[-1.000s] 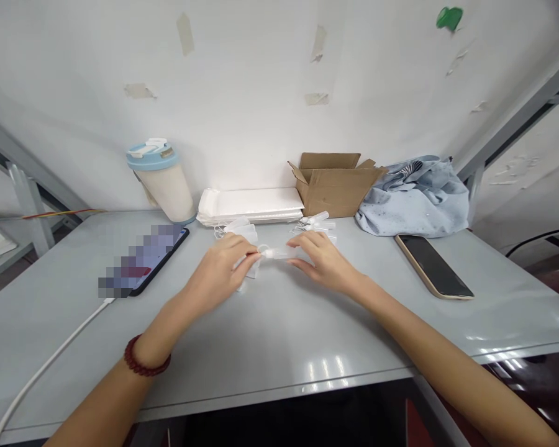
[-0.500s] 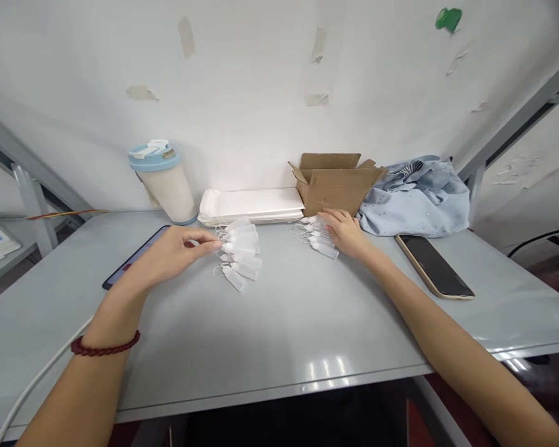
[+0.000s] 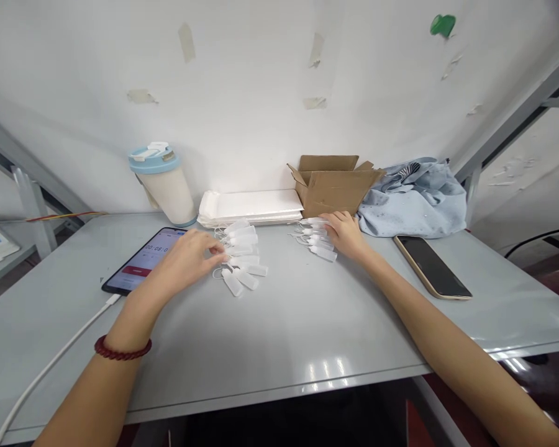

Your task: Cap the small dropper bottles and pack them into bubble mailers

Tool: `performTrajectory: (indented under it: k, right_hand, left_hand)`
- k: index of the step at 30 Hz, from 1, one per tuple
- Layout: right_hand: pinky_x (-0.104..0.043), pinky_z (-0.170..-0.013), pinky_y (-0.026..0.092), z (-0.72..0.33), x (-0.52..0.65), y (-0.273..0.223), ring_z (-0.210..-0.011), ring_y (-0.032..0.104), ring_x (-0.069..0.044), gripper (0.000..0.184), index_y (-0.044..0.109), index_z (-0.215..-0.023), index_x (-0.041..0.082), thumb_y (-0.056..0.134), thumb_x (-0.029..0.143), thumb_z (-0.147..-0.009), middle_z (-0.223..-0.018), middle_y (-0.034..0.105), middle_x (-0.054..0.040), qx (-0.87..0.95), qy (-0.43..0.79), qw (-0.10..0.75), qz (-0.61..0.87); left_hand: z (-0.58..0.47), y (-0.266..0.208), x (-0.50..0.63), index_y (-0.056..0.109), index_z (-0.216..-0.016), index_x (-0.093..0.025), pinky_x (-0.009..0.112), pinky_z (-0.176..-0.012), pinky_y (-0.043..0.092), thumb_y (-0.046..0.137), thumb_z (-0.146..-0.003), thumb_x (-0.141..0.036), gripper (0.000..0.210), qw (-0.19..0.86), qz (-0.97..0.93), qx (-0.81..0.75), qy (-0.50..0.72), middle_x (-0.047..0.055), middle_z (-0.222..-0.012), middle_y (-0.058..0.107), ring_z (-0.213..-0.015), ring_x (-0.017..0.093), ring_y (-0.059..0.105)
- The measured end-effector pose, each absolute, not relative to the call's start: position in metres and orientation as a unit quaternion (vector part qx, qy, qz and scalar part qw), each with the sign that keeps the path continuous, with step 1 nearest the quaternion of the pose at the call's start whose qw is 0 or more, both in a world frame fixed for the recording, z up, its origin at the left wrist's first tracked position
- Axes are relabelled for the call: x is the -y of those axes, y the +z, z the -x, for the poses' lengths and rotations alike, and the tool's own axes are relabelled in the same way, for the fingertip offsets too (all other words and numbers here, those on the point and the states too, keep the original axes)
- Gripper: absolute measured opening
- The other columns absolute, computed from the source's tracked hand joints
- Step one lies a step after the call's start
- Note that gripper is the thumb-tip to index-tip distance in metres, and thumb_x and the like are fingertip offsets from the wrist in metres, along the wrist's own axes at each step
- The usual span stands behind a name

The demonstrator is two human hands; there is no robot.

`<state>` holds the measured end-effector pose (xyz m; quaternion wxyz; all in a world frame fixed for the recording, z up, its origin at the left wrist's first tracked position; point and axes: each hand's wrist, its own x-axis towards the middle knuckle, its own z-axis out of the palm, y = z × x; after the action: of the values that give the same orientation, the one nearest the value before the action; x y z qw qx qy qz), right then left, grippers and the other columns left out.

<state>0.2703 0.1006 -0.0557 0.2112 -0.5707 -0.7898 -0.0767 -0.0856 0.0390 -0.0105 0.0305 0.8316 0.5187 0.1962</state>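
Small translucent plastic bottles with white caps and thin loops lie in two groups on the grey table. At the left group, my left hand [image 3: 193, 261] is closed, thumb and index finger pinching the cap end of one small plastic bottle [image 3: 243, 259]. The others fan out around it, including a bottle [image 3: 232, 283] at the near end. To the right, a row of bottles [image 3: 323, 253] lies beside my right hand [image 3: 345, 236]. Its fingers stretch flat over the bottles' far ends, close to the cardboard box; their tips are partly hidden.
White packets [image 3: 256, 205] lie stacked against the wall by an open cardboard box [image 3: 338, 194]. A blue-lidded cup [image 3: 163, 186] stands left, near a cabled phone [image 3: 140, 264] showing a timer. Right are blue cloth [image 3: 414, 202] and another phone [image 3: 432, 267].
My left hand has moved toward me and slightly right along the left group, and the near bottles there have shifted and spread. More of the left phone shows. My right hand stays nearly in place.
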Motion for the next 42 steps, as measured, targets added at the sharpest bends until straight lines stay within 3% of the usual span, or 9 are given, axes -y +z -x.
performTrajectory:
  k: [5, 8, 13, 16, 23, 31, 42]
  right_hand:
    - [-0.038, -0.077, 0.041, -0.258, -0.083, -0.039, -0.093, 0.055, -0.027, 0.028, 0.063, -0.106, 0.018, 0.043, 0.030, -0.090, -0.096, 0.067, -0.0112, 0.789, -0.025, 0.336, 0.514]
    - [-0.031, -0.067, 0.042, -0.241, -0.062, -0.025, -0.088, 0.057, -0.022, 0.026, 0.063, -0.102, 0.019, 0.047, 0.036, -0.090, -0.095, 0.068, -0.0077, 0.758, 0.094, 0.409, 0.499]
    - [-0.028, -0.066, 0.039, -0.216, -0.035, -0.011, -0.076, 0.057, -0.016, 0.027, 0.064, -0.094, 0.020, 0.050, 0.041, -0.088, -0.076, 0.064, -0.0012, 0.709, 0.303, 0.419, 0.480]
    - [-0.028, -0.066, 0.038, -0.210, -0.030, -0.011, -0.075, 0.055, -0.015, 0.026, 0.064, -0.088, 0.019, 0.052, 0.042, -0.086, -0.074, 0.062, -0.0009, 0.691, 0.363, 0.417, 0.465]
    - [-0.027, -0.065, 0.036, -0.208, -0.028, -0.010, -0.071, 0.052, -0.014, 0.027, 0.063, -0.083, 0.018, 0.052, 0.043, -0.086, -0.073, 0.061, -0.0008, 0.685, 0.397, 0.408, 0.455]
    - [-0.027, -0.060, 0.035, -0.205, -0.023, -0.007, -0.068, 0.051, -0.014, 0.029, 0.064, -0.085, 0.019, 0.053, 0.045, -0.085, -0.072, 0.062, -0.0007, 0.692, 0.393, 0.400, 0.455]
    - [-0.027, -0.065, 0.036, -0.205, -0.023, -0.008, -0.074, 0.053, -0.015, 0.024, 0.064, -0.083, 0.020, 0.053, 0.041, -0.086, -0.072, 0.060, -0.0002, 0.675, 0.428, 0.416, 0.434]
  left_hand:
    - [0.075, -0.005, -0.033, 0.065, -0.083, -0.021, 0.034, -0.073, 0.043, 0.052, -0.086, -0.043, 0.026, 0.022, -0.817, -0.531, 0.223, 0.004, -0.083, 0.068, -0.085, 0.024, 0.057]
    - [0.062, -0.003, -0.027, 0.064, -0.086, -0.019, 0.033, -0.074, 0.044, 0.048, -0.088, -0.038, 0.025, 0.013, -0.815, -0.521, 0.255, 0.004, -0.082, 0.066, -0.087, 0.023, 0.057]
    - [0.042, -0.008, -0.019, 0.061, -0.105, -0.016, 0.028, -0.062, 0.045, 0.048, -0.089, -0.039, 0.031, 0.056, -0.817, -0.500, 0.281, 0.006, -0.087, 0.065, -0.090, 0.023, 0.055]
    - [0.038, -0.011, -0.018, 0.060, -0.109, -0.017, 0.030, -0.066, 0.046, 0.049, -0.089, -0.040, 0.033, 0.081, -0.827, -0.487, 0.268, 0.006, -0.091, 0.065, -0.093, 0.023, 0.054]
    - [0.033, -0.012, -0.015, 0.064, -0.089, -0.019, 0.033, -0.076, 0.043, 0.044, -0.092, -0.032, 0.024, 0.114, -0.857, -0.431, 0.259, 0.004, -0.083, 0.065, -0.085, 0.020, 0.053]
    - [0.019, -0.008, -0.006, 0.066, -0.084, -0.021, 0.022, -0.051, 0.039, 0.051, -0.087, -0.035, 0.021, 0.226, -0.780, -0.485, 0.324, 0.002, -0.082, 0.066, -0.080, 0.018, 0.056]
    - [0.019, -0.005, -0.006, 0.068, -0.083, -0.022, 0.022, -0.054, 0.040, 0.054, -0.085, -0.039, 0.022, 0.263, -0.740, -0.512, 0.347, 0.001, -0.085, 0.068, -0.081, 0.017, 0.058]
